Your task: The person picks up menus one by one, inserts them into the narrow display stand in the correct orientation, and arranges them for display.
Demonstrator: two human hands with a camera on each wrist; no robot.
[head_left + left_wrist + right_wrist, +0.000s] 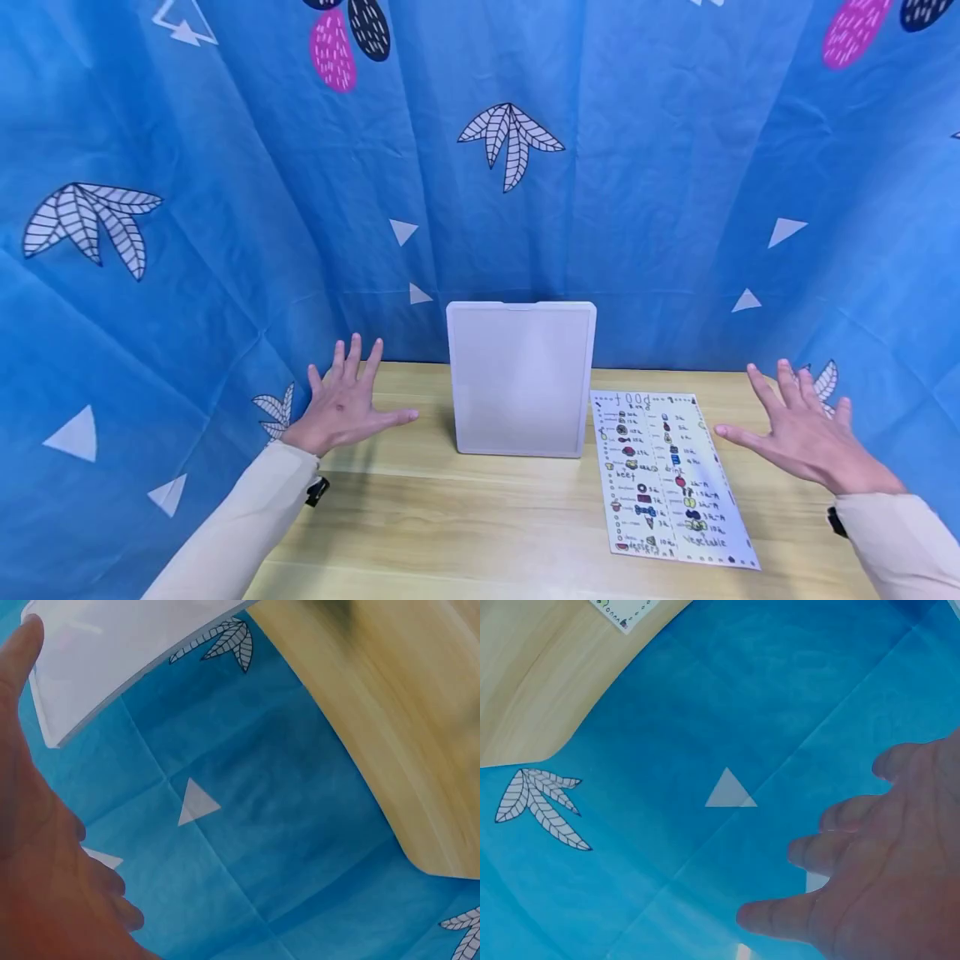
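Observation:
My left hand (pixel 347 410) is held up over the left part of the table, fingers spread and nothing in them. Off to its right stands a white rectangular board (pixel 522 379), upright near the table's back edge. On the other side, my right hand (pixel 808 433) hovers with spread fingers and also holds nothing. Between the board and that hand lies a white paper sheet (pixel 660 521) with the heading "food", small coloured drawings and handwritten prices. In the left wrist view the board (pixel 112 660) appears beyond the thumb. A corner of the sheet (pixel 627 612) shows in the right wrist view.
The wooden table (pixel 450 525) has a light grain. Blue curtains (pixel 645 208) with leaf and triangle prints hang behind it and along both sides, close to each hand.

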